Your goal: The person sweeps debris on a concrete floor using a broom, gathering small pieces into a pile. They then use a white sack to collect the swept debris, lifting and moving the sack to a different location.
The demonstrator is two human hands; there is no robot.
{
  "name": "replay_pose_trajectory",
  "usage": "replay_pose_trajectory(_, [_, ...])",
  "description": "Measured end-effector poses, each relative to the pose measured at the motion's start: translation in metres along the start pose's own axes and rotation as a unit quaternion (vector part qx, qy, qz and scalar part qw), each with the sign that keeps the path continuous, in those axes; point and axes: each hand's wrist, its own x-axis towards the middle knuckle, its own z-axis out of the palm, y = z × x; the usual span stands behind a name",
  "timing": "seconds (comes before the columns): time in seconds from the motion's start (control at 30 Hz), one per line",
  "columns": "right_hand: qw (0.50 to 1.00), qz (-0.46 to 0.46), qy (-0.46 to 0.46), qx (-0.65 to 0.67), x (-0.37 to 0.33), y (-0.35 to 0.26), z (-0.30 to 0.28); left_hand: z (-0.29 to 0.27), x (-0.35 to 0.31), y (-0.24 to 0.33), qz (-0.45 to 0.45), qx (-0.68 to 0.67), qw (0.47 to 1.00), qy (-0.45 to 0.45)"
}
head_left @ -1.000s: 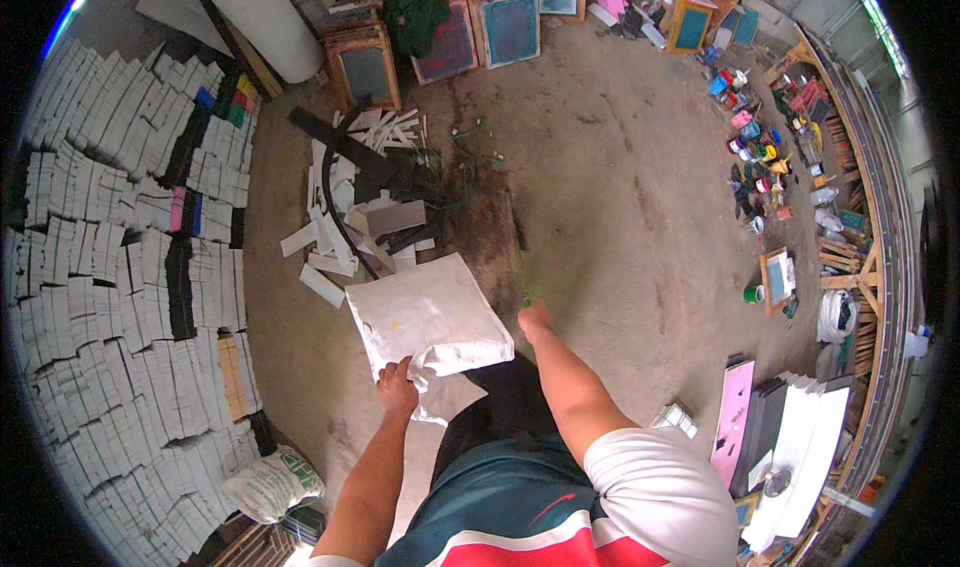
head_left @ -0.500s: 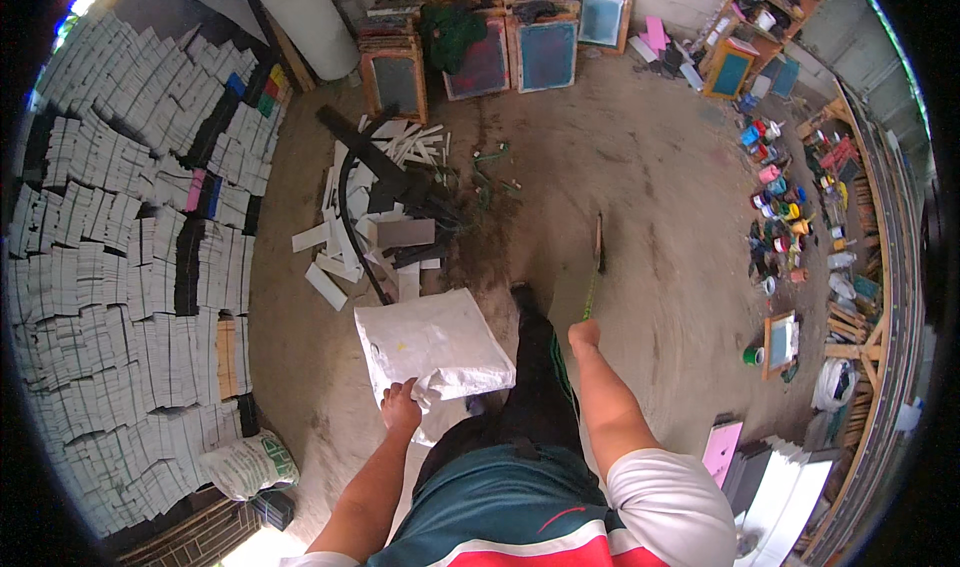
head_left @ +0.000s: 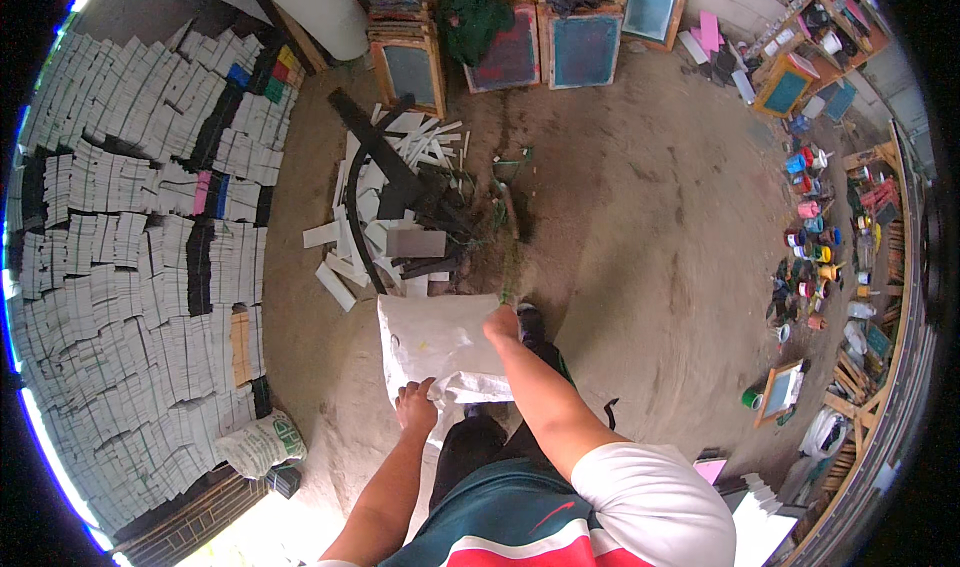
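Observation:
My left hand (head_left: 415, 405) is closed on the near, crumpled edge of a large white sack (head_left: 440, 339), which hangs in front of my legs. My right hand (head_left: 502, 324) is closed beside the sack's far right corner. A thin green strap (head_left: 508, 285) runs from that hand away over the floor, smeared by motion. Toward its far end shows a narrow brownish strip (head_left: 510, 212), too blurred to name. A short dark curved end (head_left: 611, 412) sticks out beside my right forearm.
White and black offcuts (head_left: 400, 217) lie heaped ahead. Stacked white sheets (head_left: 120, 277) line the left, near a filled bag (head_left: 262, 444). Framed screens (head_left: 585, 52) lean at the back. Paint pots (head_left: 815, 252) stand on the right, near a small frame (head_left: 780, 395).
My right hand has swung left with the strap, from open floor to the sack's far right corner. My left hand keeps hold of the sack. The view has shifted slightly.

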Motion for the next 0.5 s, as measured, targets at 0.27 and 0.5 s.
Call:
replay_pose_trajectory(0.27, [0.986,-0.146,0.077,-0.012,0.062,0.025,-0.063,-0.009,0.046,0.034,0.006,-0.018,0.998,0.056])
replay_pose_trajectory(0.5, [0.987,-0.05,0.119,-0.098,0.114,-0.009,-0.18,-0.02,0.062,0.043,-0.022,-0.024,0.998,0.054])
